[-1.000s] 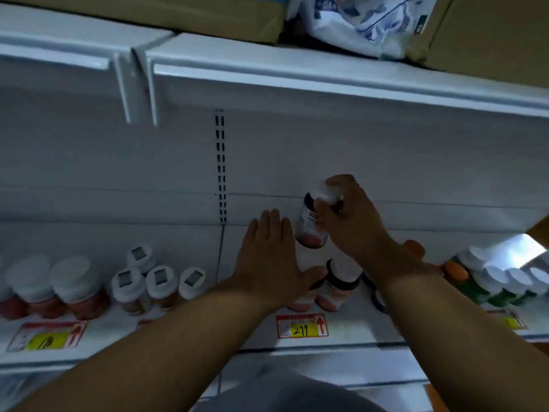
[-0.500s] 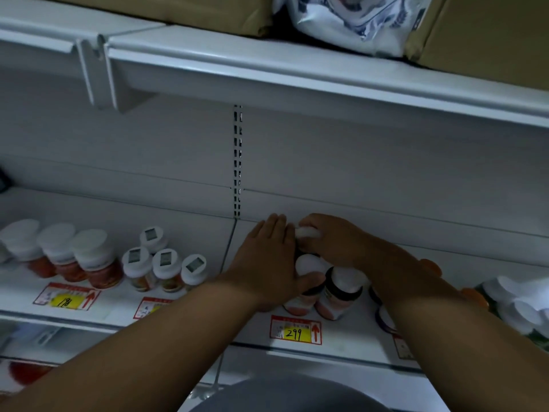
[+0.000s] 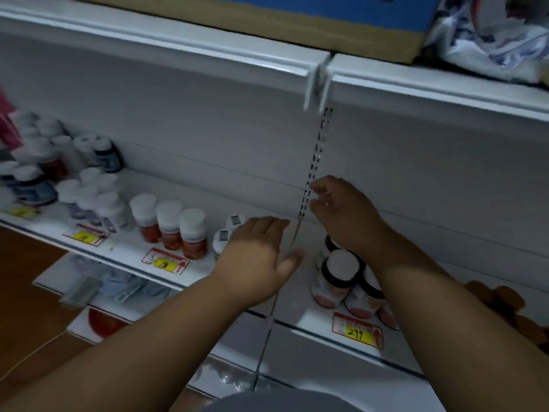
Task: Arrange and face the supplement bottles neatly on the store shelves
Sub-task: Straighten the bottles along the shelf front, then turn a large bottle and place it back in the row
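Observation:
A cluster of white-capped bottles with black collars (image 3: 338, 276) stands on the white shelf (image 3: 190, 200), above the 299 price tag (image 3: 358, 333). My right hand (image 3: 341, 211) hovers just above and behind this cluster, fingers loosely curled, holding nothing. My left hand (image 3: 257, 257) lies flat with straight fingers to the left of the cluster. It partly covers some small bottles with labelled caps (image 3: 234, 222). Three red-orange bottles with white caps (image 3: 169, 228) stand in a row further left.
White bottles (image 3: 98, 203) and dark blue bottles (image 3: 32, 188) crowd the shelf's left end. Orange-capped bottles (image 3: 505, 298) sit at the far right. The upper shelf holds a cardboard box (image 3: 267, 16) and a printed bag (image 3: 490, 34). Flat packages (image 3: 118, 289) lie on the lower shelf.
My right hand set the lifted bottle down among the cluster and let go. My left hand slid left off the cluster. The view swung left, showing more of the shelf's left end.

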Tool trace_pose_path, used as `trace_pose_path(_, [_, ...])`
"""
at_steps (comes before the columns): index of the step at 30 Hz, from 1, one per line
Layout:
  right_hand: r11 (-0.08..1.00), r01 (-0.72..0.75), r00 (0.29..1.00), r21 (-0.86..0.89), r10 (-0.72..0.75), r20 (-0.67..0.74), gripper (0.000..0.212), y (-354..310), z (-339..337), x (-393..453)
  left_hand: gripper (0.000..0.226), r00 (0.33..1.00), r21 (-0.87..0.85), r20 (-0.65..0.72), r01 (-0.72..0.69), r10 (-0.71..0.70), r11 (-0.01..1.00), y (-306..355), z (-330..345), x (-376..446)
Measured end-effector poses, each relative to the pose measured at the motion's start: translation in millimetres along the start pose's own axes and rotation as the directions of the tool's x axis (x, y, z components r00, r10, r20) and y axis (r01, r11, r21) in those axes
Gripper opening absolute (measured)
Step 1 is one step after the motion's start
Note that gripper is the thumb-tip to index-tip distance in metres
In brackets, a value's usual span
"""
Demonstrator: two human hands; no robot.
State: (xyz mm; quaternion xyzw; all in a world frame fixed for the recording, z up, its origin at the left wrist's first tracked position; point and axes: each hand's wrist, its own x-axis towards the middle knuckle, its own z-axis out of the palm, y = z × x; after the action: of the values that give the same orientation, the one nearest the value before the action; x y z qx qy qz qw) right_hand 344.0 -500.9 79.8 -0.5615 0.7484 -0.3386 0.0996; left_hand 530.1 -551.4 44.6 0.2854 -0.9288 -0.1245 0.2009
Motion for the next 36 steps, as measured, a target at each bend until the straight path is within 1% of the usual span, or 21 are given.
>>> trace_pose_path(4, [0.996,0.088,0.996,0.005,-0.088,0.023,0.026,-75,56,17,0.061,0.997,0.043,-0.042,0.072,-0.070,0.996,-71,-44,-35])
trace_pose_path(7, [0.993,0.088,0.995,0.075,-0.091,0.034,0.024,-140,116,32,0.054,0.987,0.066,-0.081,0.147,-0.141,0.987,-139,-83,-75])
trace_pose_path(11, [0.965,0.199,0.978,0.173,-0.207,0.031,0.022,-221,195,50,0.053,0.961,0.113,-0.136,0.258,-0.242,0.960,-220,-135,-117])
trace_pose_path(14, [0.956,0.192,0.978,0.223,-0.204,0.032,0.015,-267,242,69,0.054,0.945,0.113,-0.129,0.316,-0.301,0.942,-269,-165,-140])
trace_pose_path(16, [0.960,0.191,0.979,0.206,-0.201,0.033,0.011,-285,263,84,0.056,0.936,0.109,-0.130,0.340,-0.326,0.934,-295,-176,-147])
trace_pose_path(22, [0.987,0.132,0.984,0.096,-0.143,0.110,0.016,-301,307,155,0.058,0.916,0.066,-0.153,0.383,-0.370,0.921,-365,-182,-127])
trace_pose_path(24, [0.983,0.175,0.979,0.045,-0.179,0.095,0.015,-301,324,188,0.058,0.918,0.082,-0.139,0.385,-0.372,0.919,-388,-183,-114])
trace_pose_path(26, [0.978,0.206,0.974,-0.016,-0.203,0.099,0.024,-301,342,226,0.058,0.915,0.108,-0.142,0.394,-0.378,0.913,-411,-189,-100])
trace_pose_path(29, [0.984,0.123,0.977,-0.133,-0.096,0.191,0.040,-298,369,284,0.058,0.914,0.138,-0.150,0.397,-0.377,0.908,-442,-201,-81])
trace_pose_path(33, [0.948,0.085,0.943,-0.306,0.022,0.331,0.042,-288,404,334,0.053,0.908,0.086,-0.175,0.400,-0.381,0.913,-477,-204,-64])
trace_pose_path(35, [0.926,0.084,0.942,-0.367,0.046,0.332,0.043,-283,418,341,0.053,0.924,0.084,-0.154,0.366,-0.351,0.927,-493,-200,-62])
trace_pose_path(36, [0.920,0.080,0.956,-0.383,0.037,0.290,0.041,-281,424,344,0.053,0.934,0.089,-0.131,0.345,-0.333,0.934,-502,-199,-61])
